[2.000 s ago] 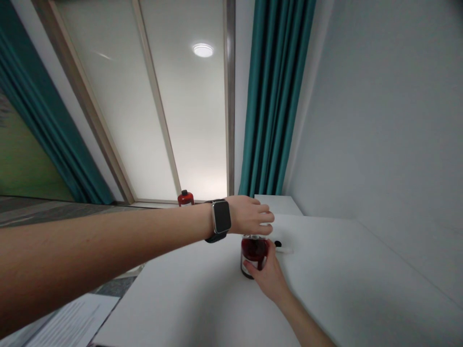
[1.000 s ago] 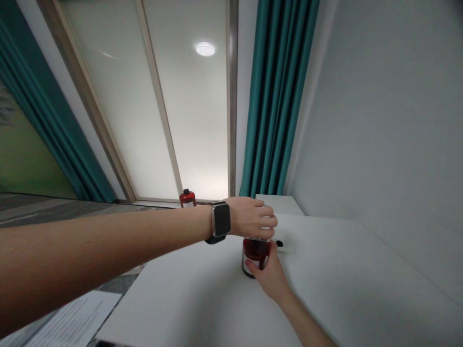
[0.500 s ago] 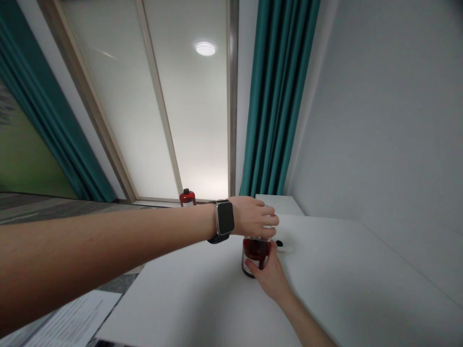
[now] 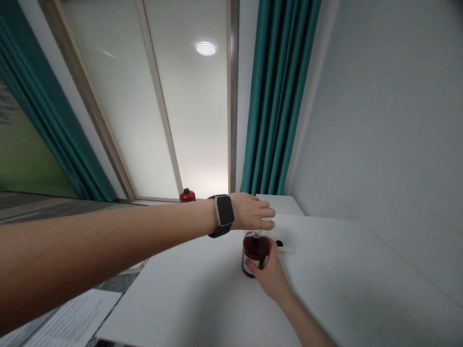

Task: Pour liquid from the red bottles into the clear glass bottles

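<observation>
My right hand wraps around a dark red bottle with a white label, which stands upright on the white table. Directly above its top is my left hand, palm down, with a dark smartwatch on the wrist. The left fingers curve over with small gaps between them. Something clear and glassy shows between that hand and the bottle; its shape is mostly hidden. Just right of the bottle lie a small black round piece and a short white stick-like piece.
A second red bottle with a black cap stands beyond my left forearm, partly hidden. Printed papers lie at the lower left. A white box-like surface adjoins the table's far end, near the teal curtain and grey wall.
My left hand has risen slightly and shifted a little left, showing more of the bottle's top. The right hand and bottle have stayed put.
</observation>
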Demonstrator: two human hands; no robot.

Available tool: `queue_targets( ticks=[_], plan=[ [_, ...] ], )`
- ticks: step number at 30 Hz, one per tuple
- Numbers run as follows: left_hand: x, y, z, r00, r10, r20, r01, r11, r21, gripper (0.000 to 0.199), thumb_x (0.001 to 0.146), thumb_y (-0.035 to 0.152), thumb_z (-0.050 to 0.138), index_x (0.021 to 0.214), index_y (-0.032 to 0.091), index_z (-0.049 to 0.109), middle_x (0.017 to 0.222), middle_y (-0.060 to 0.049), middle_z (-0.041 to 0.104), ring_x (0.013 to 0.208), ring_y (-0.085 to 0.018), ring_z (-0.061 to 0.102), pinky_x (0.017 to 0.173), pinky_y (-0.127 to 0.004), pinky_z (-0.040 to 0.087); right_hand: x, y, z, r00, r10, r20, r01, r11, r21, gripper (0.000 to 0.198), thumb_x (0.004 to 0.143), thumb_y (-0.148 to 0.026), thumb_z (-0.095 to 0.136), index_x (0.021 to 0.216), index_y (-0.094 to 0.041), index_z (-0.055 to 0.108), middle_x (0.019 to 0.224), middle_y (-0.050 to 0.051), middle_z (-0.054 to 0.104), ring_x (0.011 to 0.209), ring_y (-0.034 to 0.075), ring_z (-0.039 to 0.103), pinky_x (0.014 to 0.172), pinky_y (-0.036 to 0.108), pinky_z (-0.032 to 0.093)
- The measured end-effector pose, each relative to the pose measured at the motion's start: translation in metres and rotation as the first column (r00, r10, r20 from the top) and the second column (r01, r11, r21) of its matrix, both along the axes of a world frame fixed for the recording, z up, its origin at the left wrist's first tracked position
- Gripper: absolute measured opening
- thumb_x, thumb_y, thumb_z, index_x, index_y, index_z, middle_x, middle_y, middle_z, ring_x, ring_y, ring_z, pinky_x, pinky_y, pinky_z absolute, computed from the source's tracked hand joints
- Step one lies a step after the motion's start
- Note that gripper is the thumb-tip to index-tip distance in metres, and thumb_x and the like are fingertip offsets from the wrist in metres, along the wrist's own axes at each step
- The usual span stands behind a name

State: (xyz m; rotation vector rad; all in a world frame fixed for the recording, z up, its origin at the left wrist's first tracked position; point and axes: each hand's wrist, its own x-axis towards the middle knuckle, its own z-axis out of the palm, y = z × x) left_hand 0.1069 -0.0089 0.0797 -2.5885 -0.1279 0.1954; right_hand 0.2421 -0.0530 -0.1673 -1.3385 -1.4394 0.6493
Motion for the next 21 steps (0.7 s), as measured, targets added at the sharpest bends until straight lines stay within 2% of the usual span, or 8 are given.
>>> queue_targets(
  ticks=[4, 10, 16, 18, 21],
  plan=[
    [-0.005, 0.009, -0.005, 0.999, 0.032, -0.017, -0.032, 0.999, 0.01, 0.037, 0.091, 0.004, 0.055, 0.123, 0.022, 0.054, 0.127, -0.011, 0.06, 0.111, -0.023, 0.056, 0.077, -0.033, 0.053, 0.0, -0.002, 0.005, 0.999, 0.035, -0.033, -0.035, 0.999, 0.018, 0.073, 0.07, -0.027, 0.072, 0.132, -0.022, 0.033, 0.127, 0.013, 0.06, 0.114, 0.029, 0.062, 0.099, 0.047, 0.048],
    [-0.014, 0.021, -0.013, 0.991, 0.129, 0.018, -0.128, 0.991, -0.042, 0.054, 0.08, 0.002, 0.065, 0.128, 0.022, 0.048, 0.129, -0.011, 0.058, 0.104, -0.022, 0.059, 0.072, -0.031, 0.051, 0.002, -0.003, 0.004, 0.997, 0.063, -0.051, -0.062, 0.998, 0.022, 0.073, 0.07, -0.027, 0.072, 0.133, -0.021, 0.034, 0.13, 0.014, 0.058, 0.115, 0.028, 0.062, 0.101, 0.047, 0.047],
    [-0.018, 0.026, -0.018, 0.994, 0.106, 0.03, -0.105, 0.994, -0.036, 0.065, 0.071, 0.008, 0.076, 0.129, 0.018, 0.047, 0.126, -0.012, 0.059, 0.098, -0.024, 0.06, 0.071, -0.033, 0.049, 0.003, -0.003, 0.004, 0.998, 0.049, -0.041, -0.048, 0.999, 0.021, 0.074, 0.069, -0.027, 0.074, 0.132, -0.022, 0.035, 0.129, 0.014, 0.06, 0.113, 0.029, 0.063, 0.101, 0.049, 0.047],
    [-0.017, 0.026, -0.018, 0.995, 0.082, 0.051, -0.081, 0.996, -0.025, 0.062, 0.072, 0.008, 0.075, 0.127, 0.018, 0.049, 0.123, -0.011, 0.06, 0.096, -0.024, 0.06, 0.071, -0.033, 0.049, 0.003, -0.003, 0.005, 0.998, 0.044, -0.05, -0.043, 0.998, 0.036, 0.073, 0.068, -0.026, 0.074, 0.131, -0.022, 0.036, 0.127, 0.013, 0.061, 0.112, 0.028, 0.063, 0.1, 0.048, 0.048],
    [-0.013, 0.022, -0.015, 0.997, 0.011, 0.073, -0.012, 1.0, 0.017, 0.045, 0.081, 0.006, 0.066, 0.122, 0.019, 0.053, 0.116, -0.01, 0.063, 0.094, -0.022, 0.06, 0.074, -0.032, 0.048, 0.001, -0.003, 0.007, 0.997, 0.049, -0.061, -0.046, 0.998, 0.042, 0.072, 0.069, -0.026, 0.073, 0.13, -0.022, 0.036, 0.126, 0.013, 0.061, 0.112, 0.028, 0.063, 0.099, 0.047, 0.049]
  ],
)
